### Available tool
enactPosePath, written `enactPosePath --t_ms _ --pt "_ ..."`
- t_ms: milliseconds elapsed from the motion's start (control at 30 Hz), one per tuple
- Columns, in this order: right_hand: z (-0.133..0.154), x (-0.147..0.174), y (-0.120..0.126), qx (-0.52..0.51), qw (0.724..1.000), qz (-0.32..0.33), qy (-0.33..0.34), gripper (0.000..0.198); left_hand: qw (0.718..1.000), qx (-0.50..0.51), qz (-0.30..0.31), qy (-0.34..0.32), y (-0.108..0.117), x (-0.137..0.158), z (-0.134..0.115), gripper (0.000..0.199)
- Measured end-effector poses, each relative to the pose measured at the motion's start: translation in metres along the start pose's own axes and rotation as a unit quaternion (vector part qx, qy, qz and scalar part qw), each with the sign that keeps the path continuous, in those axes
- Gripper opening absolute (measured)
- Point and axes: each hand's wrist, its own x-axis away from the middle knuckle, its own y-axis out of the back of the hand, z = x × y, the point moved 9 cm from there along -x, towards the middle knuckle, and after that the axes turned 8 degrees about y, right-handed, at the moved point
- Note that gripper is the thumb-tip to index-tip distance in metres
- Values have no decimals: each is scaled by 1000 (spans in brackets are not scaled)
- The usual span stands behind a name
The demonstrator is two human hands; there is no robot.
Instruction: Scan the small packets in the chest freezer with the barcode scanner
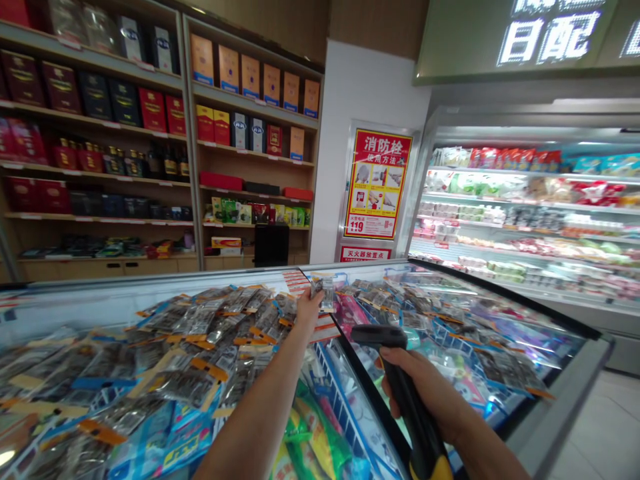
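Observation:
My left hand is stretched far forward over the freezer's middle, its fingers closed on the edge of a small clear packet with dark contents. My right hand grips a black and yellow barcode scanner by its handle, the head turned left toward the packet. Many similar packets with orange or blue header strips lie in a heap on the left of the chest freezer. More packets are spread on the right side of its glass top.
Blue wire baskets and colourful frozen goods show inside the freezer. Shelves of boxed bottles stand behind at left. A red fire-hydrant notice hangs on the wall. An open chiller stands at right.

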Motion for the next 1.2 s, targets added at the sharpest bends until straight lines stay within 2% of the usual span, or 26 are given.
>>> enactPosePath --t_ms 167,400,567,733,867,1200 --pt "3 2 -1 -4 1000 5 8 27 1000 13 -4 6 1 -2 3 26" --pt "10 3 2 5 1000 -24 6 26 1000 -2 -26 7 2 3 -3 21" --pt "9 3 1 26 1000 -18 1 24 1000 16 -5 -2 -1 5 -6 21" --pt "3 1 5 43 999 -21 -14 25 1000 20 -10 9 0 6 -5 21" --pt "3 -1 11 32 999 -43 -9 25 1000 18 -4 12 -1 5 -3 22" --pt "10 0 8 8 999 -32 -3 25 1000 10 1 0 -1 1 -1 23"
